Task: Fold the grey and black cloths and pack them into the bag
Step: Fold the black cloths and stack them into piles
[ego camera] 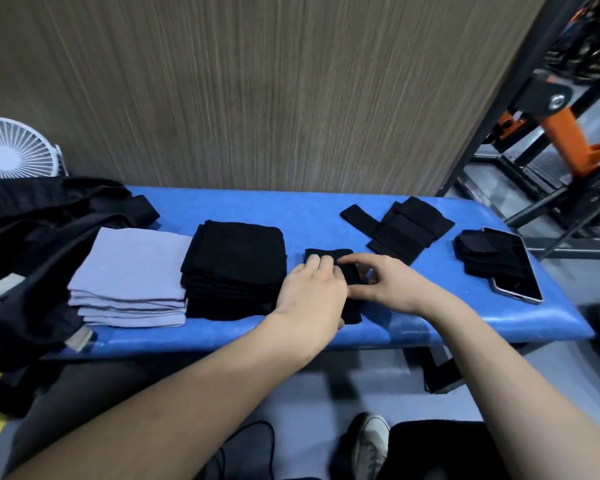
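Under both hands: small black cloth (pixel 329 256) on the blue padded bench (pixel 430 317), mostly covered; only its far edge and near right corner show.
Left hand (pixel 309 296): lies palm-down on the cloth, fingers bent at the far edge; whether they press or pinch the fabric cannot be told.
Right hand (pixel 392 285): forefinger stretched left across the cloth top, thumb below it; looks like it is pinching or flattening a fold, not certain.
Likely reason for hold: one hand pins the piece so the other can crease it; a judgement only.
Just left of left hand: black stack (pixel 234 268), many folded layers, squared edges, matte, soft-looking.
Further left: grey stack (pixel 132 278), about five folded pieces, pale lilac-grey, smooth weave, edges aligned; probably kept by colour for packing.
Far left of hands: dark bag (pixel 32 244), slumped, limp fabric, mouth not clearly seen; nothing packed that can be seen.
Beyond right hand: black folded pieces (pixel 406 230), fanned and overlapping, narrow rectangles.
Far right of right hand: phone (pixel 515 271), glossy slab, with small black pieces (pixel 478 252) resting partly on it.
Progress, judged: folding well along, packing not begun.
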A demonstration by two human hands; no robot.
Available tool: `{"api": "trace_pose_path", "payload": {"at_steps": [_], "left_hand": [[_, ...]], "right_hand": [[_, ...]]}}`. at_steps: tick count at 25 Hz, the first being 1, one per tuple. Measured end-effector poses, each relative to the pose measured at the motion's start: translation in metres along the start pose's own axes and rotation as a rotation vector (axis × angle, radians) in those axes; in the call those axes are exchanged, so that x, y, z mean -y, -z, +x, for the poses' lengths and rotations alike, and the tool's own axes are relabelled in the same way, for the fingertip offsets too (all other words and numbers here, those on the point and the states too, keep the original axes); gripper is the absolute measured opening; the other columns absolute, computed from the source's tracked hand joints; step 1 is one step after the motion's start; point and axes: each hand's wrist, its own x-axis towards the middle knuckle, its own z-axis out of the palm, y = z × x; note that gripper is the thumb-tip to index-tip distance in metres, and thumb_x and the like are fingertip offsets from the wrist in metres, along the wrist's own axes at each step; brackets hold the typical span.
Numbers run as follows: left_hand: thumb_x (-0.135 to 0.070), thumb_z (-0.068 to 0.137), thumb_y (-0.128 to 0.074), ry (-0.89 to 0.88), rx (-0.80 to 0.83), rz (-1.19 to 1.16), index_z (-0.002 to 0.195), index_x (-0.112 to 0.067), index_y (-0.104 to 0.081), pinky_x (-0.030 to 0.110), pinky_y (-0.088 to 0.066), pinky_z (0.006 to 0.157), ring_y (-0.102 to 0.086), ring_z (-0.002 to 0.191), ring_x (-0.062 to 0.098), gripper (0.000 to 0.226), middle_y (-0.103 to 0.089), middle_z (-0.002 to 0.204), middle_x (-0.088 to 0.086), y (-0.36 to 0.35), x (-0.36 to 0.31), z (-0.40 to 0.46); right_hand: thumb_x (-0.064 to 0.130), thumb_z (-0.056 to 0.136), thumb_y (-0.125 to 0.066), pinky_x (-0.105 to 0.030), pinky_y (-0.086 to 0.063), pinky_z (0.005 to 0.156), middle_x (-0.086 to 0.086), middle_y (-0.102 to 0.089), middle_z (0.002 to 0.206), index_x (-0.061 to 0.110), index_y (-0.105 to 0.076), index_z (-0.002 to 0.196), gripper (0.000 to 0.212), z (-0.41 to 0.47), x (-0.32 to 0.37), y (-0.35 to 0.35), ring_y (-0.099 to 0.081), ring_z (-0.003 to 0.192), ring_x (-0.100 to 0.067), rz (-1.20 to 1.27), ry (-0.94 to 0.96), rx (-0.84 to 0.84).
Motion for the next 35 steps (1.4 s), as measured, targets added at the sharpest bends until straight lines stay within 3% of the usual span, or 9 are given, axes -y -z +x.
{"api": "trace_pose_path", "payload": {"at_steps": [2,8,12,17,21,27,31,35], "left_hand": [[-0.034,0.09,-0.064,0.004,-0.01,0.005,0.14,-0.005,-0.042,0.03,-0.036,0.098,-0.041,0.122,0.025,0.062,-0.045,0.13,0.008,-0.001,0.004,-0.001],[-0.02,0.095,-0.06,0.024,-0.034,-0.078,0.139,-0.007,-0.043,0.031,-0.036,0.1,-0.045,0.121,0.024,0.049,-0.043,0.132,0.007,-0.003,0.013,-0.006],[-0.016,0.094,-0.059,0.028,-0.055,-0.105,0.137,-0.008,-0.045,0.031,-0.035,0.101,-0.045,0.121,0.024,0.045,-0.042,0.131,0.007,-0.003,0.016,-0.005],[-0.044,0.093,-0.06,-0.007,-0.128,-0.126,0.133,-0.015,-0.049,0.032,-0.034,0.101,-0.045,0.12,0.022,0.051,-0.046,0.129,0.003,-0.001,0.018,-0.004],[-0.048,0.097,-0.048,0.029,-0.22,-0.181,0.131,-0.024,-0.054,0.033,-0.034,0.099,-0.049,0.115,0.02,0.042,-0.053,0.122,-0.002,0.009,0.021,0.009],[-0.051,0.095,-0.047,0.068,-0.254,-0.171,0.131,-0.032,-0.056,0.032,-0.031,0.097,-0.049,0.114,0.019,0.041,-0.057,0.122,-0.007,0.009,0.019,0.044],[-0.052,0.093,-0.052,0.053,-0.242,-0.197,0.131,-0.035,-0.056,0.031,-0.029,0.098,-0.047,0.116,0.018,0.041,-0.055,0.125,-0.009,0.001,0.013,0.063],[-0.051,0.089,-0.059,0.046,-0.233,-0.251,0.13,-0.034,-0.057,0.03,-0.029,0.099,-0.046,0.118,0.016,0.044,-0.053,0.126,-0.012,-0.009,0.014,0.077]], "right_hand": [[0.032,0.084,-0.079,-0.014,-0.04,0.072,0.019,-0.051,0.082,0.031,-0.061,0.13,0.049,0.002,0.006,-0.002,-0.048,0.069,-0.001,0.008,0.031,0.004],[0.019,0.089,-0.074,-0.006,-0.038,0.072,0.022,-0.05,0.082,0.026,-0.061,0.128,0.042,0.01,0.019,-0.006,-0.049,0.072,0.013,0.022,0.096,0.027],[0.017,0.089,-0.073,-0.006,-0.039,0.071,0.02,-0.051,0.081,0.026,-0.062,0.128,0.042,0.012,0.018,-0.007,-0.049,0.07,0.012,0.039,0.089,0.041],[0.025,0.087,-0.075,-0.017,-0.047,0.073,0.003,-0.063,0.086,0.037,-0.064,0.121,0.038,0.009,0.009,-0.001,-0.051,0.065,0.0,0.112,0.062,0.035],[0.028,0.088,-0.074,-0.02,-0.046,0.071,0.002,-0.066,0.089,0.032,-0.068,0.113,0.025,0.003,-0.006,0.012,-0.054,0.065,-0.007,0.142,-0.015,-0.089],[0.035,0.085,-0.074,-0.034,-0.052,0.082,0.007,-0.061,0.091,0.03,-0.069,0.107,0.023,-0.005,-0.042,0.032,-0.06,0.084,-0.013,-0.074,-0.148,-0.247],[0.04,0.082,-0.075,-0.041,-0.053,0.084,0.01,-0.056,0.092,0.034,-0.067,0.106,0.026,-0.008,-0.067,0.043,-0.06,0.085,-0.013,-0.13,-0.242,-0.299],[0.042,0.081,-0.077,-0.038,-0.048,0.095,0.005,-0.052,0.112,0.029,-0.061,0.124,0.047,-0.005,-0.083,0.047,-0.054,0.109,-0.018,-0.186,-0.259,-0.413]]}}
